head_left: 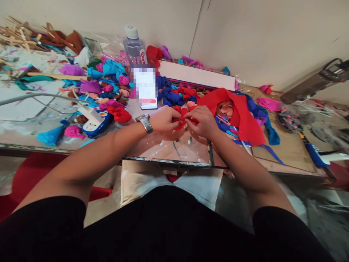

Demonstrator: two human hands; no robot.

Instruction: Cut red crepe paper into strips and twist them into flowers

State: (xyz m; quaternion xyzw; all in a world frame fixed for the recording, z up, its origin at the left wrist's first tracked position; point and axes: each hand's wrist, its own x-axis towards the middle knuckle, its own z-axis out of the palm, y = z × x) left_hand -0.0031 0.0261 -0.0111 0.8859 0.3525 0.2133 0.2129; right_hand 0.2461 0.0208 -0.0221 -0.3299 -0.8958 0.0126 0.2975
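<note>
Close together over the near middle of the table, my two hands pinch a small piece of red fabric (179, 124). My left hand (165, 119), with a metal watch (145, 123) on its wrist, has fingers and thumb closed on the fabric's left side. The fingertips of my right hand (201, 121) are pressed together at its right side, nearly touching the left ones. Parts of the fabric are hidden by the fingers. A long red cloth strip (249, 122) lies folded right of my right hand, around peach-coloured rolled pieces (225, 110).
A lit phone (149, 103) stands behind my left hand, before a clear bottle (135, 49). Coloured cloth bundles, a blue-and-white power strip (97, 123) and a cable lie left. A blue-handled tool (316, 154) is right; the table edge (174, 161) runs near my body.
</note>
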